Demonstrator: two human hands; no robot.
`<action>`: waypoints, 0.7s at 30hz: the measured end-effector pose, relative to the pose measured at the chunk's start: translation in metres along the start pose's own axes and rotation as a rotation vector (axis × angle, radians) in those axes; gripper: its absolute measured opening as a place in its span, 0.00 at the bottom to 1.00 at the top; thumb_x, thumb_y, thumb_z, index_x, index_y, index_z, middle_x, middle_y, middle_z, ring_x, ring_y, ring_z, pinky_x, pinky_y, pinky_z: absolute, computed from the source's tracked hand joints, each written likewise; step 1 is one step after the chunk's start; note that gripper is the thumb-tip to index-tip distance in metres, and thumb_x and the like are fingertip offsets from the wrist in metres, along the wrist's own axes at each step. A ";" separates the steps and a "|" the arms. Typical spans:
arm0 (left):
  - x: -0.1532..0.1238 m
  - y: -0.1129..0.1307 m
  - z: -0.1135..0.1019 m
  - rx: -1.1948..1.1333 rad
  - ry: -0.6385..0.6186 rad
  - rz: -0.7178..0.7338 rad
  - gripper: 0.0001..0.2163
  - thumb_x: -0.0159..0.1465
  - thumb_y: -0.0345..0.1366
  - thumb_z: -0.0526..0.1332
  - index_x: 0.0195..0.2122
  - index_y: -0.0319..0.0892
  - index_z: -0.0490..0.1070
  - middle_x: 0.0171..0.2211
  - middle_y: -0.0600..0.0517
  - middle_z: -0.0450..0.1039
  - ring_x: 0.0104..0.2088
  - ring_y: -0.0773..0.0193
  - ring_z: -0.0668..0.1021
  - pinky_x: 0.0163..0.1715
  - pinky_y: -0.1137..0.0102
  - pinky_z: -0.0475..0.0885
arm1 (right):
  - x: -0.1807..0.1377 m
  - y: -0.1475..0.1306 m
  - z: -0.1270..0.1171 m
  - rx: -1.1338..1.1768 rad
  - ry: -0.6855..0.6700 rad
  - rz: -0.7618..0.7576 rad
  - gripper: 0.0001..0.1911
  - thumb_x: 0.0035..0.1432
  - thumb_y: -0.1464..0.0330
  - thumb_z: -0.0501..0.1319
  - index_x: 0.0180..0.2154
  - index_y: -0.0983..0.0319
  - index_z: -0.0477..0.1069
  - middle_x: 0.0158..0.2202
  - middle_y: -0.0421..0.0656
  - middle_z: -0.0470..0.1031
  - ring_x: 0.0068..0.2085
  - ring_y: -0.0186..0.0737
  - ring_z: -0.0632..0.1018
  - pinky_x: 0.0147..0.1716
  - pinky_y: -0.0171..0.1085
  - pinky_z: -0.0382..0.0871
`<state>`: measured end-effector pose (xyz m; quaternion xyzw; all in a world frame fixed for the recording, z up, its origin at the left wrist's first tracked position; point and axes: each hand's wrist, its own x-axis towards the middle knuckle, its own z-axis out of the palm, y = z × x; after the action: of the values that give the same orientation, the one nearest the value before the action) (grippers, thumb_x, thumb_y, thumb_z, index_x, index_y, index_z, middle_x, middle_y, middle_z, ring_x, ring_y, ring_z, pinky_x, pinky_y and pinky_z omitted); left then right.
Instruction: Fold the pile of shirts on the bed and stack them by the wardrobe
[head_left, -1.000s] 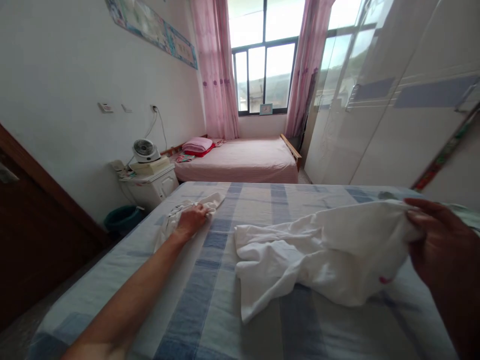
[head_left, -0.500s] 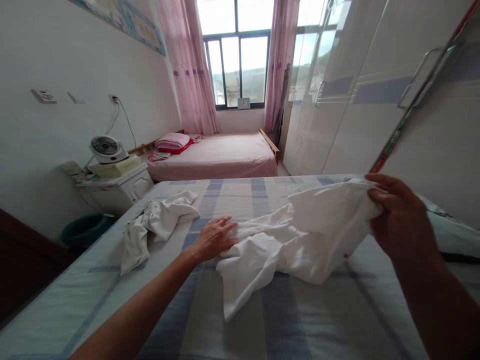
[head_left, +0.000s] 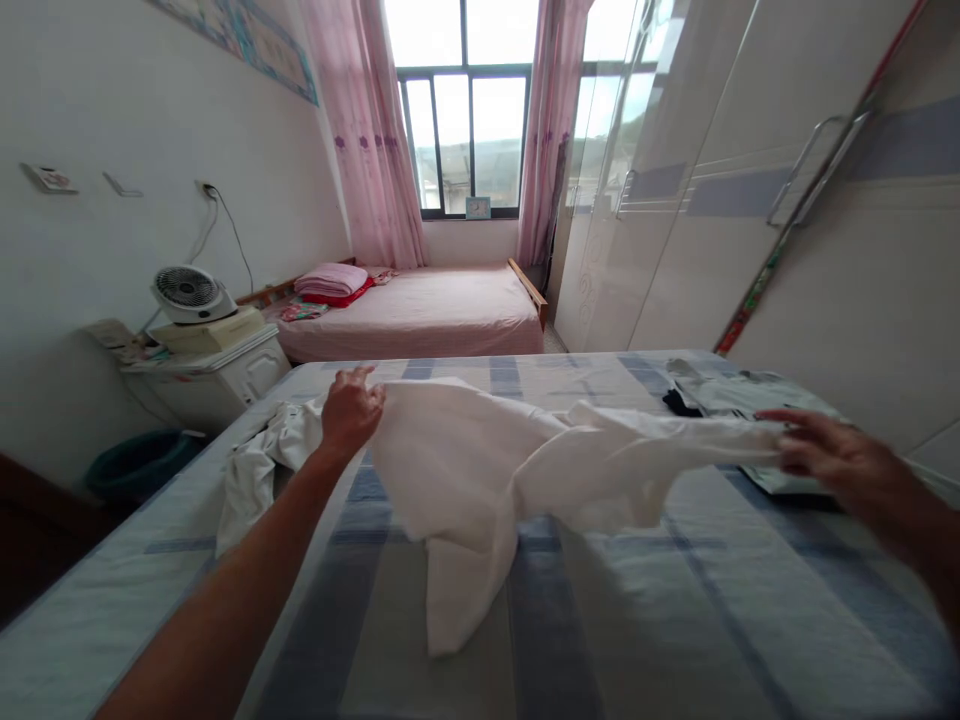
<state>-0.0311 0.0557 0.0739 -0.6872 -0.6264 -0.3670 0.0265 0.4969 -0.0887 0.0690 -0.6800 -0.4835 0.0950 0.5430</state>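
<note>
A white garment [head_left: 480, 470] is stretched out above the blue-checked bed [head_left: 637, 620]. My left hand [head_left: 351, 410] is closed on its left edge and lifts it. My right hand [head_left: 832, 455] pinches the far right end, pulled out to the right. The middle of the garment hangs down and touches the sheet. A second crumpled white cloth [head_left: 255, 465] lies on the bed just left of my left hand.
A grey folded garment [head_left: 739, 395] lies on the bed's right side near a white wardrobe [head_left: 750, 230]. A nightstand [head_left: 214, 375] with a small fan [head_left: 186, 292] stands left, with a teal bin [head_left: 131, 465] below. A pink bed [head_left: 420, 315] sits under the window.
My left hand left the crumpled cloth, moved to the white garment and took hold of its left edge. Both hands pulled apart, spreading the garment in the air.
</note>
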 end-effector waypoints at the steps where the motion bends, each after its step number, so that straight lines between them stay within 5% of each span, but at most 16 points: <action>1: -0.016 0.005 -0.002 -0.014 -0.032 0.032 0.17 0.63 0.38 0.52 0.48 0.35 0.68 0.43 0.43 0.71 0.43 0.56 0.74 0.45 0.63 0.67 | -0.005 0.014 0.004 -0.122 -0.094 -0.010 0.13 0.36 0.65 0.67 0.31 0.52 0.78 0.28 0.44 0.78 0.24 0.46 0.75 0.23 0.45 0.66; 2: -0.036 0.012 -0.004 -0.031 -0.085 0.070 0.16 0.63 0.39 0.52 0.47 0.37 0.69 0.44 0.44 0.71 0.42 0.57 0.74 0.44 0.64 0.68 | -0.010 0.026 0.009 -0.228 -0.169 -0.046 0.12 0.37 0.64 0.67 0.31 0.52 0.78 0.29 0.44 0.79 0.25 0.48 0.77 0.25 0.46 0.68; 5: -0.110 0.038 -0.010 -0.130 -0.511 0.212 0.14 0.65 0.45 0.51 0.39 0.46 0.72 0.39 0.49 0.73 0.33 0.62 0.77 0.35 0.68 0.72 | -0.022 0.042 0.026 -0.342 -0.290 -0.188 0.14 0.47 0.60 0.61 0.38 0.53 0.77 0.38 0.45 0.80 0.33 0.50 0.80 0.31 0.47 0.73; 7: -0.156 0.051 -0.011 -0.049 -0.585 0.304 0.12 0.59 0.48 0.60 0.40 0.50 0.72 0.41 0.50 0.74 0.38 0.59 0.78 0.37 0.66 0.73 | -0.024 0.038 0.043 -0.321 -0.359 -0.223 0.17 0.52 0.59 0.58 0.43 0.56 0.76 0.42 0.46 0.80 0.37 0.47 0.80 0.34 0.45 0.75; 10: -0.197 0.056 -0.007 0.047 -0.455 0.477 0.20 0.49 0.43 0.67 0.44 0.50 0.71 0.45 0.47 0.74 0.43 0.51 0.77 0.39 0.61 0.75 | -0.023 0.018 0.075 -0.332 -0.439 -0.289 0.19 0.56 0.62 0.55 0.47 0.61 0.73 0.47 0.47 0.78 0.42 0.45 0.79 0.41 0.45 0.74; 15: -0.204 0.047 -0.001 0.009 -0.242 0.612 0.08 0.59 0.28 0.55 0.33 0.48 0.70 0.41 0.48 0.77 0.42 0.57 0.78 0.39 0.64 0.76 | -0.028 -0.015 0.130 -0.368 -0.587 -0.517 0.22 0.57 0.69 0.51 0.52 0.61 0.70 0.52 0.47 0.73 0.53 0.45 0.73 0.54 0.47 0.66; 18: -0.200 0.049 -0.017 -0.194 -0.225 0.434 0.09 0.63 0.31 0.51 0.38 0.51 0.68 0.44 0.50 0.76 0.44 0.60 0.78 0.41 0.66 0.76 | -0.033 -0.019 0.156 -0.386 -0.636 -0.594 0.33 0.49 0.80 0.49 0.57 0.58 0.65 0.57 0.44 0.69 0.59 0.43 0.68 0.58 0.48 0.60; 21: -0.200 0.048 -0.042 -0.291 -0.152 0.068 0.11 0.65 0.39 0.51 0.45 0.58 0.68 0.42 0.56 0.78 0.38 0.61 0.80 0.34 0.69 0.78 | -0.032 -0.014 0.173 -0.462 -0.699 -0.576 0.40 0.43 0.83 0.49 0.59 0.56 0.62 0.60 0.42 0.65 0.62 0.45 0.64 0.59 0.50 0.58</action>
<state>0.0023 -0.1442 0.0173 -0.7302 -0.5434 -0.3998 -0.1083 0.3593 -0.0015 0.0004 -0.5491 -0.8125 0.0541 0.1882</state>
